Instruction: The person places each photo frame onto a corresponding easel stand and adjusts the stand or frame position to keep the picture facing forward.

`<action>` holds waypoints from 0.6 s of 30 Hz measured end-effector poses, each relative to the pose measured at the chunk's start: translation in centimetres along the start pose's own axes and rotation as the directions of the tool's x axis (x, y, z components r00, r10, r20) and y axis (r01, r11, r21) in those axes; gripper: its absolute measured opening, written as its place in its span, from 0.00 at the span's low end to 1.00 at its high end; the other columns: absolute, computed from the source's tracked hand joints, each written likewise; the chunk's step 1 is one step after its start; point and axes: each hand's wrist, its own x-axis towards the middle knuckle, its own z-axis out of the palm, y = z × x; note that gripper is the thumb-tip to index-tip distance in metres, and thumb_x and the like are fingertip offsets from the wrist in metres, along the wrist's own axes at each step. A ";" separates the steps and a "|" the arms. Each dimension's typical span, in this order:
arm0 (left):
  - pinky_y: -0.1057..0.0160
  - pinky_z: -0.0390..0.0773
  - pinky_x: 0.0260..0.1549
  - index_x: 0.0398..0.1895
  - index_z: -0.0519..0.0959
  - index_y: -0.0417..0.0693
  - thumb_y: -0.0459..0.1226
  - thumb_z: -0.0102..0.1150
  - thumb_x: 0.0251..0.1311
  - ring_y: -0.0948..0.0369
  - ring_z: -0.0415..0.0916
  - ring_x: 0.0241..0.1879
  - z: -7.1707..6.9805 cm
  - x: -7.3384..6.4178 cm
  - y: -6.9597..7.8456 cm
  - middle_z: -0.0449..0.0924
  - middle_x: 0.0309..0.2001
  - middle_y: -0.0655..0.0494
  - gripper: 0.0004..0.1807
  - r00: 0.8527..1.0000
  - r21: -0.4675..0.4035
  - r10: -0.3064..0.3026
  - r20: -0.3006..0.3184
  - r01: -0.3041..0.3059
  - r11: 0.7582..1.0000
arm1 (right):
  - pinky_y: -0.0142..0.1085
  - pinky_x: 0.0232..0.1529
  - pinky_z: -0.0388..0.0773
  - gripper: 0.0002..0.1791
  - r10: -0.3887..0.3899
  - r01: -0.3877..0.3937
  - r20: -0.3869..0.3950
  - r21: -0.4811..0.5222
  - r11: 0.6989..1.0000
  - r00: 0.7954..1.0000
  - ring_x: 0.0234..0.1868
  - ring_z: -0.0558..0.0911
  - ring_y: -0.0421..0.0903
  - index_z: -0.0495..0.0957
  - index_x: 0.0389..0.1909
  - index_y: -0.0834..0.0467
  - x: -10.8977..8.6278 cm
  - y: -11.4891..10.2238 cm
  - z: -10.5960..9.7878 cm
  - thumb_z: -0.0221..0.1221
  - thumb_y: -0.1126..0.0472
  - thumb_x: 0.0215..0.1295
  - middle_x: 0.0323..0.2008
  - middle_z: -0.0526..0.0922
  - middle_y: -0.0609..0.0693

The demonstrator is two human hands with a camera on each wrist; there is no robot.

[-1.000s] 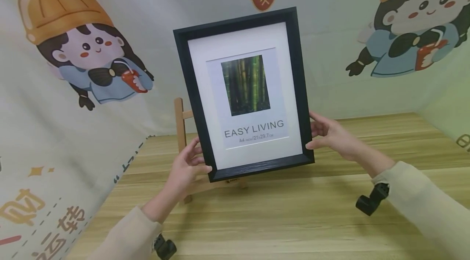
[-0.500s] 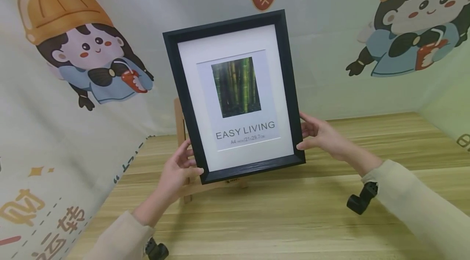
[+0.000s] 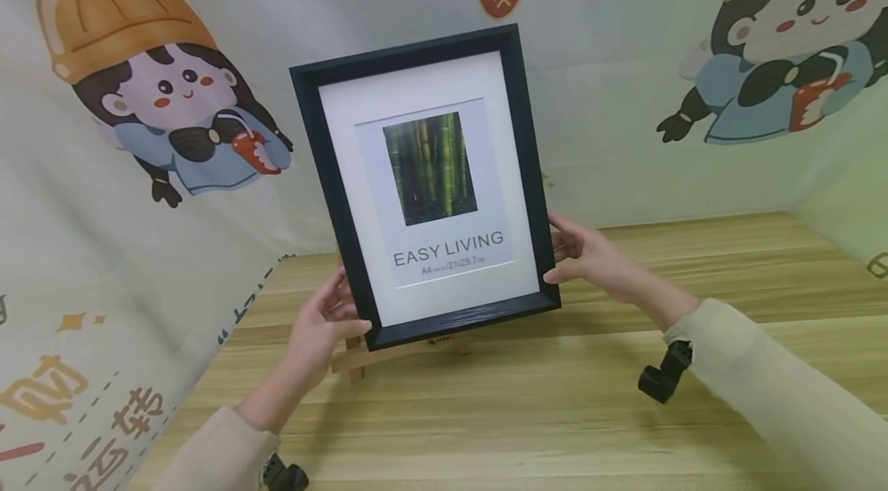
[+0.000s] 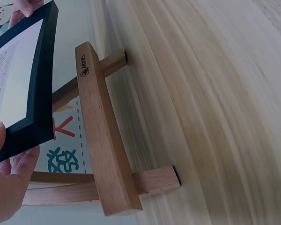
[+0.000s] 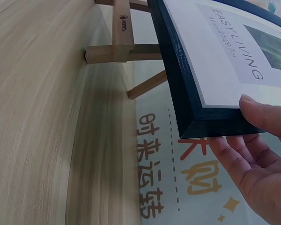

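The left hand (image 3: 319, 333) and right hand (image 3: 590, 260) pinch the black rectangular picture frame (image 3: 426, 179) low on its left and right edges, thumbs in front, likely for balance. It tilts in the air, on the near side of the brown wooden easel (image 4: 157, 182), above its ledge (image 4: 100, 122).

Left grip (image 3: 317, 331), right grip (image 3: 588, 257), both pinching; forearms (image 3: 756, 368) angled inward

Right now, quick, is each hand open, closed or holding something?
Left hand: holding the picture frame near its lower left corner, thumb in front.
Right hand: holding the picture frame's right side, thumb in front.
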 end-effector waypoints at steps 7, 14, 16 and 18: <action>0.70 0.78 0.38 0.71 0.50 0.47 0.16 0.52 0.47 0.67 0.74 0.37 -0.7 -0.1 -0.6 0.69 0.47 0.55 0.46 1.000 -0.019 0.020 0.005 -0.020 1.000 | 0.36 0.48 0.73 0.50 -0.012 0.012 0.009 -0.015 1.000 1.000 0.49 0.69 0.52 0.41 0.71 0.58 0.6 0.1 0.7 0.61 0.72 0.52 0.51 0.68 0.62; 0.71 0.78 0.38 0.71 0.48 0.48 0.17 0.53 0.48 0.68 0.74 0.38 -1.4 -0.1 -1.0 0.69 0.50 0.55 0.47 1.000 0.000 0.002 -0.007 -0.002 1.000 | 0.41 0.52 0.72 0.51 -0.008 0.009 0.027 -0.021 1.000 1.000 0.51 0.69 0.54 0.40 0.71 0.58 1.3 0.1 1.3 0.61 0.71 0.52 0.54 0.68 0.63; 0.71 0.78 0.38 0.71 0.48 0.48 0.17 0.53 0.47 0.68 0.74 0.37 -1.6 -0.2 -1.0 0.69 0.49 0.57 0.47 1.000 0.001 0.005 -0.009 -0.005 1.000 | 0.43 0.53 0.72 0.51 -0.008 0.009 0.035 -0.019 1.000 0.999 0.52 0.70 0.55 0.40 0.71 0.58 1.4 0.0 1.4 0.61 0.71 0.52 0.54 0.68 0.64; 0.71 0.78 0.38 0.71 0.48 0.48 0.17 0.53 0.47 0.68 0.74 0.37 -1.8 -0.2 -1.0 0.69 0.47 0.59 0.47 1.000 0.001 0.011 -0.009 -0.011 1.000 | 0.45 0.54 0.71 0.51 -0.003 0.004 0.036 -0.019 1.000 0.999 0.53 0.70 0.55 0.40 0.71 0.58 1.6 -0.1 1.6 0.61 0.72 0.52 0.55 0.67 0.64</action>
